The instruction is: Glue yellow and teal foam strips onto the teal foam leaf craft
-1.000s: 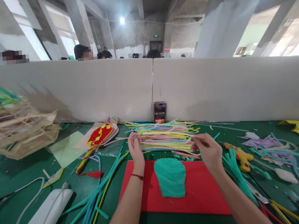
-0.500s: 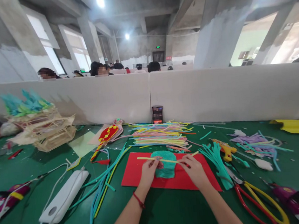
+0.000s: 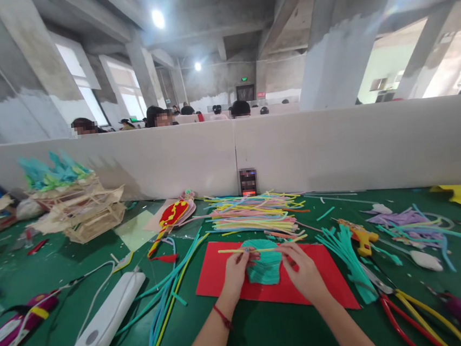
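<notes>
A thin pale yellow strip (image 3: 227, 251) is pinched in both hands over a rounded green piece (image 3: 264, 273). My left hand (image 3: 237, 270), a red cord at its wrist, has thumb and fingertips closed on the strip; one end sticks out to the left. My right hand (image 3: 303, 269) pinches it farther right, and a yellow end slants up past the fingers. Fingertips hide parts of the strip between. The green piece looks finely ridged and lies on a red sheet (image 3: 216, 277), under the hands.
Coloured strips (image 3: 254, 214) are piled behind the sheet. Right of it lie green strips (image 3: 358, 269), scissors (image 3: 389, 299) and a yellow glue gun (image 3: 365, 239). On the left are a white power strip (image 3: 109, 315), a purple tool (image 3: 29, 325) and a red-and-yellow fan-shaped piece (image 3: 173, 214).
The whole view has shifted slightly, so things appear lower and mostly farther right. Both hands still pinch the yellow strip, which now looks more level between them.
</notes>
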A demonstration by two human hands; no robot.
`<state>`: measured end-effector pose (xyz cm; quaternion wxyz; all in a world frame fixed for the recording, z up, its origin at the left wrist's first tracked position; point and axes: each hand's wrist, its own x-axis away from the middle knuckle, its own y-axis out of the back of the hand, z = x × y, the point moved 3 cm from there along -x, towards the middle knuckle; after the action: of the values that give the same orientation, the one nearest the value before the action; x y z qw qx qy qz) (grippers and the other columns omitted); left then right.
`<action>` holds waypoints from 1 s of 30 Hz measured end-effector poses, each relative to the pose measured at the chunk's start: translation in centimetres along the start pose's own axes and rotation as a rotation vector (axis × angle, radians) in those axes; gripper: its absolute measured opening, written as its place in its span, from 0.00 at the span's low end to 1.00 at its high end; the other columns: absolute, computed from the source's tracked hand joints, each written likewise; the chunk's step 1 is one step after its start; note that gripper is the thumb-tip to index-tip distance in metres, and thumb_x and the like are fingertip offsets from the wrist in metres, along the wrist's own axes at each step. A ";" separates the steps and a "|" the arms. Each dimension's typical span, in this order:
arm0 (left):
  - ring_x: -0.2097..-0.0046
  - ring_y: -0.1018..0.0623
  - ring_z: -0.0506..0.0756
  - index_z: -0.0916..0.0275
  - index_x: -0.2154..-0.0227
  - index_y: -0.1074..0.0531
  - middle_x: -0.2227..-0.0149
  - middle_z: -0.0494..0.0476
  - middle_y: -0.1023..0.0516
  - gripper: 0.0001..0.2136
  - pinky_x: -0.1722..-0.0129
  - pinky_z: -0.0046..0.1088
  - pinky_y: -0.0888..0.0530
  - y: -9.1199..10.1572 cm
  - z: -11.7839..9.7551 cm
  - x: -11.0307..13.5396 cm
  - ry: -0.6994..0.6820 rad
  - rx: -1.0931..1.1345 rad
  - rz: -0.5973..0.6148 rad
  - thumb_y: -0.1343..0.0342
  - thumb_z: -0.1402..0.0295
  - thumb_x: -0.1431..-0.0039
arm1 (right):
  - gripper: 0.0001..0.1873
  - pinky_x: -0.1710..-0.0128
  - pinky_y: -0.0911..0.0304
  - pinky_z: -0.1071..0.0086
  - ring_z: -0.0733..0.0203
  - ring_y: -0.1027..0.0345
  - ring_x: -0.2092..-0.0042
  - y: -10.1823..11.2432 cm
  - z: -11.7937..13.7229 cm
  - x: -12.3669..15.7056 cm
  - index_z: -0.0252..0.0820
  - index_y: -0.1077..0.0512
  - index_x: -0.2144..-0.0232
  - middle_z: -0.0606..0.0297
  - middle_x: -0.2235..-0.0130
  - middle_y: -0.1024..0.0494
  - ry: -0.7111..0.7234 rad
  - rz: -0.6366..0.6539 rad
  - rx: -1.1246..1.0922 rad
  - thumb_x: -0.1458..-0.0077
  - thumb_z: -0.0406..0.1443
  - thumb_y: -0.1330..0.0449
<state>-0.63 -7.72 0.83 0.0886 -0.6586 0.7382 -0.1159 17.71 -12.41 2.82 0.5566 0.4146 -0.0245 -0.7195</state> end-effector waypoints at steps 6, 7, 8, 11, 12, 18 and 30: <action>0.66 0.19 0.61 0.65 0.72 0.23 0.71 0.63 0.18 0.25 0.66 0.33 0.26 -0.9 -0.2 0.5 0.004 -0.015 0.080 0.36 0.45 0.63 | 0.15 0.68 0.29 0.68 0.59 0.27 0.64 -1.4 -0.6 0.3 0.48 0.25 0.56 0.58 0.53 0.25 -0.095 0.103 -0.070 0.43 0.43 0.46; 0.66 0.19 0.61 0.64 0.72 0.23 0.71 0.63 0.18 0.25 0.66 0.33 0.26 -1.1 -0.2 0.7 0.004 -0.018 0.098 0.36 0.45 0.62 | 0.15 0.69 0.29 0.68 0.60 0.27 0.66 -1.5 -0.6 0.3 0.49 0.24 0.58 0.59 0.55 0.24 -0.110 0.107 -0.103 0.44 0.44 0.45; 0.66 0.19 0.61 0.64 0.72 0.23 0.71 0.62 0.18 0.24 0.66 0.33 0.26 -1.3 -0.2 0.8 0.004 -0.021 0.115 0.36 0.45 0.62 | 0.14 0.70 0.29 0.69 0.59 0.27 0.66 -1.4 -0.6 0.3 0.49 0.23 0.61 0.59 0.57 0.23 -0.123 0.098 -0.139 0.45 0.45 0.44; 0.66 0.20 0.61 0.64 0.72 0.22 0.71 0.62 0.18 0.23 0.67 0.32 0.27 -1.7 -0.2 1.2 0.009 -0.031 0.151 0.36 0.46 0.62 | 0.16 0.72 0.30 0.69 0.59 0.28 0.69 -1.0 -0.4 0.3 0.46 0.22 0.69 0.59 0.64 0.23 -0.167 0.041 -0.242 0.48 0.49 0.42; 0.66 0.20 0.61 0.64 0.72 0.22 0.71 0.62 0.18 0.23 0.67 0.32 0.27 -1.7 -0.2 1.3 0.012 -0.034 0.157 0.35 0.47 0.62 | 0.17 0.74 0.31 0.69 0.59 0.29 0.71 -0.9 -0.3 0.2 0.45 0.22 0.72 0.59 0.67 0.24 -0.187 0.026 -0.273 0.49 0.51 0.41; 0.72 0.21 0.58 0.65 0.71 0.22 0.73 0.62 0.19 0.25 0.71 0.30 0.28 -1.6 -0.2 1.4 0.023 -0.037 0.118 0.35 0.46 0.64 | 0.21 0.85 0.40 0.72 0.66 0.39 0.82 -0.3 -0.3 0.2 0.42 0.25 0.76 0.65 0.76 0.31 -0.292 -0.026 -0.357 0.52 0.54 0.40; 0.72 0.22 0.57 0.63 0.77 0.23 0.77 0.59 0.21 0.22 0.74 0.28 0.28 -1.0 -0.4 1.3 -0.007 -0.026 0.003 0.33 0.48 0.67 | 0.19 0.91 0.44 0.74 0.65 0.35 0.83 -0.8 -1.5 1.3 0.44 0.25 0.67 0.62 0.71 0.26 -0.394 0.012 -0.430 0.50 0.51 0.41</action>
<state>0.03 -9.06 1.55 0.0828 -0.6590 0.7402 -0.1041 17.90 -12.56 0.70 0.6206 0.1392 0.0185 -0.7715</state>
